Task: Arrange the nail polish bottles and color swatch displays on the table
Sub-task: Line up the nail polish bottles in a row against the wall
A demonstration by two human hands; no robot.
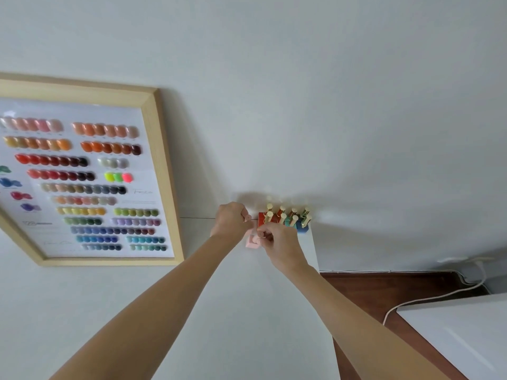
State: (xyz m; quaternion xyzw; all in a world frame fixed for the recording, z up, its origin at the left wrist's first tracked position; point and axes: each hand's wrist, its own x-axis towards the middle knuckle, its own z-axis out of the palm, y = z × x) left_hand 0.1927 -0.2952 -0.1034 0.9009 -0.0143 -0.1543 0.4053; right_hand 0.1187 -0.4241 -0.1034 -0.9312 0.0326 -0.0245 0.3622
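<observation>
A cluster of nail polish bottles (285, 219) with gold caps stands at the far right corner of the white table (192, 311), in red, teal and blue. Both my hands reach to its left side. My left hand (231, 219) is closed in a pinch, and I cannot see what it grips. My right hand (274, 239) is closed around a pale pink bottle (252, 241), which sits on the table just left of the cluster. A wood-framed color swatch display (90, 174) leans against the wall at the left.
The table's right edge (325, 297) drops to a dark wooden floor (397, 289). A white cable (439, 296) runs across the floor. Another white surface (466, 333) sits at the lower right. The white wall rises directly behind the bottles.
</observation>
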